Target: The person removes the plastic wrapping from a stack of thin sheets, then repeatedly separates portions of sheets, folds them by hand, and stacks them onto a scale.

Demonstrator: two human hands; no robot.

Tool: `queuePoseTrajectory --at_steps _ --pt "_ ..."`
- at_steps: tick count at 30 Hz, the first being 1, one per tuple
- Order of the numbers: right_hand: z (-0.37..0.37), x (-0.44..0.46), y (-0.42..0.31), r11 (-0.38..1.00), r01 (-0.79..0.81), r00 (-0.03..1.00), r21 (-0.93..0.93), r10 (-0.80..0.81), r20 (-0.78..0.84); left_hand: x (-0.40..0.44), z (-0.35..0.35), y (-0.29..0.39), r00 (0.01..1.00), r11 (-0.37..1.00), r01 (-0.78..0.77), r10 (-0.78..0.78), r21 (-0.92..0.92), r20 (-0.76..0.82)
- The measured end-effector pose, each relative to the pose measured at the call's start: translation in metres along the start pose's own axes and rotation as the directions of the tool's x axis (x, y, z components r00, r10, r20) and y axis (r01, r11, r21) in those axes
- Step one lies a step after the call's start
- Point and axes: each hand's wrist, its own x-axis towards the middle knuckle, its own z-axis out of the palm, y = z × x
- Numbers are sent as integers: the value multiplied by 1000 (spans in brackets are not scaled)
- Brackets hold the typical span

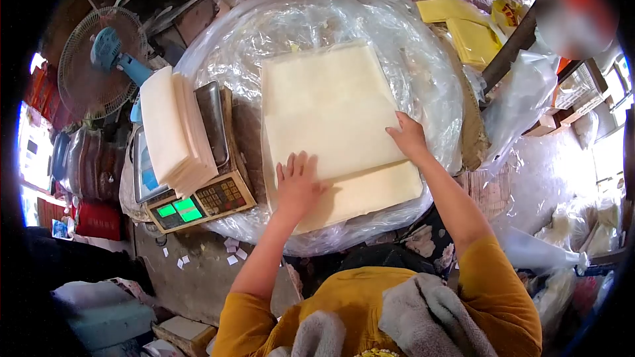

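A stack of large cream paper sheets (331, 106) lies in front of me on a table covered in clear plastic. Its near part shows a slightly yellower strip (370, 195) below the edge of the upper sheet. My left hand (299, 182) rests flat on the paper near its lower left, fingers spread. At the right edge of the stack is my right hand (410, 137), thumb and forefinger apart, with nothing visible between them. Its other fingers are partly hidden. To the left, a thick folded bundle of pale sheets (172, 132) sits on a digital scale (225, 197) with lit green displays.
Crumpled clear plastic wrap (231, 33) spreads over the round table. A fan (99, 59) stands at the left behind the scale. Yellow packets (473, 39) lie at the far right. Paper scraps (231, 260) litter the floor, and a person (575, 6) is at the upper right.
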Motion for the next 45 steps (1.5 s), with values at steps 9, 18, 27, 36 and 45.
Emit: queuePoseTrajectory --at_steps 9,18,27,36,45 --pt "7 10 -3 971 -3 1000 -237 0 -15 17 21 -11 995 997 -77 76 -19 -57" --pt "34 -45 -26 708 484 867 -514 -466 175 17 32 -15 995 996 -87 88 9 -46" --pt "23 -46 -57 850 355 900 -389 -198 389 6 -14 -43 999 999 -53 53 9 4" --pt "25 -66 -124 612 790 613 -46 -783 110 -1 -53 -20 681 656 -70 -519 -752 -516" --pt "10 -100 19 704 696 660 139 -704 261 -29 24 -58 974 535 -222 80 -815 -213"
